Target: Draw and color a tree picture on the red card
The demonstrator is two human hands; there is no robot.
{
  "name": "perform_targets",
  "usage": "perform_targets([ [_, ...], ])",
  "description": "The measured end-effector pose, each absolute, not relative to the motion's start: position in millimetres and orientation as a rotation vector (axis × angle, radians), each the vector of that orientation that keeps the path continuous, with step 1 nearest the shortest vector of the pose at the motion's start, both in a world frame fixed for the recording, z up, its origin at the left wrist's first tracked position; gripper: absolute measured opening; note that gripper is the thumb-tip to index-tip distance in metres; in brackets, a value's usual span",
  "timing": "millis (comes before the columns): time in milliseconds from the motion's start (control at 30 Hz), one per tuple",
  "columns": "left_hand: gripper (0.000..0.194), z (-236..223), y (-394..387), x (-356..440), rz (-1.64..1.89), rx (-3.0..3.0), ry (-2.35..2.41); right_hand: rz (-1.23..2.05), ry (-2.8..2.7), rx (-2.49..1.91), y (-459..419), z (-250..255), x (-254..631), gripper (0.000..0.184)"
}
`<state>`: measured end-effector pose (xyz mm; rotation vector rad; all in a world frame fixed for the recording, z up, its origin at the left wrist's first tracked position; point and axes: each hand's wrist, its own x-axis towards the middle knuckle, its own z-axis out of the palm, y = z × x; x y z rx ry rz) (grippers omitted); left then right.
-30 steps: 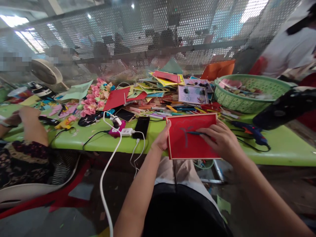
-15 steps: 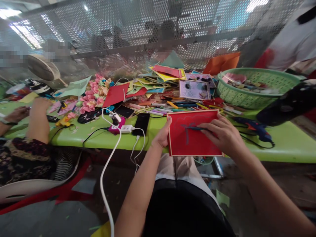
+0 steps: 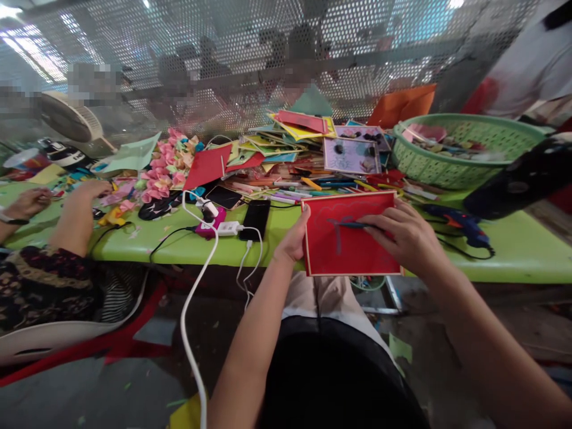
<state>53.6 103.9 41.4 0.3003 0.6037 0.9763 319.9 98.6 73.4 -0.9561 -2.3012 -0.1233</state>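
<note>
My left hand (image 3: 295,238) grips the left edge of a red board (image 3: 357,256) with a pale wooden border, the thumb lying along the front. The board tilts up over my lap at the table's front edge. Between the fingers of my right hand (image 3: 404,235) is a slim dark-blue pen (image 3: 355,225), its tip on the red surface. Grey lines show there: a trunk-like shape and a faint wavy outline above it. I cannot tell from here whether it is a pen or a crayon.
A green basket (image 3: 429,170) with small pieces and a blue glue gun (image 3: 467,226) are on the right. Coloured cards (image 3: 286,134) and markers (image 3: 286,198) pile up behind. Left are a phone (image 3: 255,219), a purple power socket (image 3: 208,226), white cables and a co-worker's hand (image 3: 29,202).
The pen tip has shifted only slightly on the board, near the top of the trunk-like shape. My camera view has tilted a little, and the co-worker's arms on the left have moved.
</note>
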Motion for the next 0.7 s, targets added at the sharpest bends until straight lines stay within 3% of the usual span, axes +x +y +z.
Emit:
perform_targets([
  [700, 0.07, 37, 105, 51, 0.997, 0.28, 0.549, -0.104, -2.325, -0.925, 86, 67, 326, 0.029],
])
